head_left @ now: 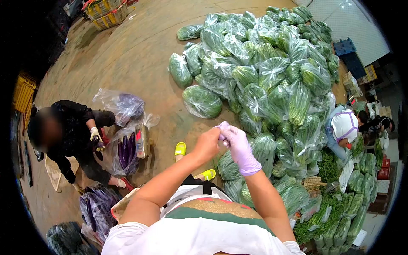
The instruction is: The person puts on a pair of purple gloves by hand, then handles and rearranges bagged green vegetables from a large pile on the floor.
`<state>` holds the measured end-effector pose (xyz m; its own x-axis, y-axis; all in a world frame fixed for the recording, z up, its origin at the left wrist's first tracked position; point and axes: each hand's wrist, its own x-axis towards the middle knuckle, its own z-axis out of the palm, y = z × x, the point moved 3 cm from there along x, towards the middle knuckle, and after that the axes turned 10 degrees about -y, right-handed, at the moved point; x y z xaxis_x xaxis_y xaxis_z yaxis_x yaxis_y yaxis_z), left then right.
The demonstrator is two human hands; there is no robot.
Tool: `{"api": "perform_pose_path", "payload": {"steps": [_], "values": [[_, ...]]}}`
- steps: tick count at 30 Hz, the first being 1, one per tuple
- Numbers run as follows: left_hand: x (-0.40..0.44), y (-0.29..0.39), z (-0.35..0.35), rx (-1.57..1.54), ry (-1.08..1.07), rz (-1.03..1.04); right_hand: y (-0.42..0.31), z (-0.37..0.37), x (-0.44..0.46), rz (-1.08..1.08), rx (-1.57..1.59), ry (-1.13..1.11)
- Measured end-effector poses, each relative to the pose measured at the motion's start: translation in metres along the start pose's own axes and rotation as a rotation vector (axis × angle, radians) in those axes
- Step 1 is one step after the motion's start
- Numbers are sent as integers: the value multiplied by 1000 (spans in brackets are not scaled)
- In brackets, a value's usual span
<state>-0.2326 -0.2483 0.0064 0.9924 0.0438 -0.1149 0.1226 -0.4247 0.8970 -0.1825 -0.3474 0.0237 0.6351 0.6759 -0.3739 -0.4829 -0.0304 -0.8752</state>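
Observation:
My left hand (207,145) is bare and closed, its fingers pinching a bit of purple glove material at the fingertips of my right hand (239,148). That right hand wears a thin purple glove (248,163) reaching the wrist, and its fingers are closed too, touching the left hand. Both hands are raised in front of my body, above the floor and beside a large heap of green vegetables in clear plastic bags (259,91). Yellow slippers (180,148) show on my feet below.
At the left, a person in dark clothes (70,123) handles eggplants beside bagged eggplants (127,151) and a scale (142,141). A person in a white top (344,126) bends at the right near loose greens (328,165). Yellow crates (106,15) stand at the top left.

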Motion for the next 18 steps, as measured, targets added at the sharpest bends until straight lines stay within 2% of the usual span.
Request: {"api": "perform_pose_path", "payload": {"steps": [1, 2, 4, 5, 8, 9, 10, 12, 13, 14, 17, 18], "values": [[3, -3, 4, 261, -137, -32, 0, 2, -3, -50, -57, -12], [7, -3, 3, 259, -131, -28, 1, 1, -6, -53, -64, -15], [14, 0, 6, -203, -264, 84, 2, -2, -9, -82, -86, -39], [16, 4, 2, -203, -260, 90, 1, -7, -12, -64, -152, -43], [19, 18, -9, -1151, -451, -15, -2, -12, -21, -74, -239, -99], [20, 29, -15, -1377, -463, 5, -3, -12, -23, -66, -259, -119], [20, 41, -18, -1371, -474, 7, -7, -9, -24, -74, -258, -110], [23, 61, -27, -1550, -339, 127, -21, 2, -29, -134, -197, -113], [27, 33, -16, -1325, -310, 75, -23, 3, -30, -150, -238, -157], [30, 34, -12, -1322, -319, 77, -23, 4, -32, -156, -236, -150], [32, 50, -17, -481, 182, 412, -30, 12, -38, -273, -439, -169], [31, 54, -18, -483, 180, 416, -32, 13, -39, -275, -441, -166]]}}
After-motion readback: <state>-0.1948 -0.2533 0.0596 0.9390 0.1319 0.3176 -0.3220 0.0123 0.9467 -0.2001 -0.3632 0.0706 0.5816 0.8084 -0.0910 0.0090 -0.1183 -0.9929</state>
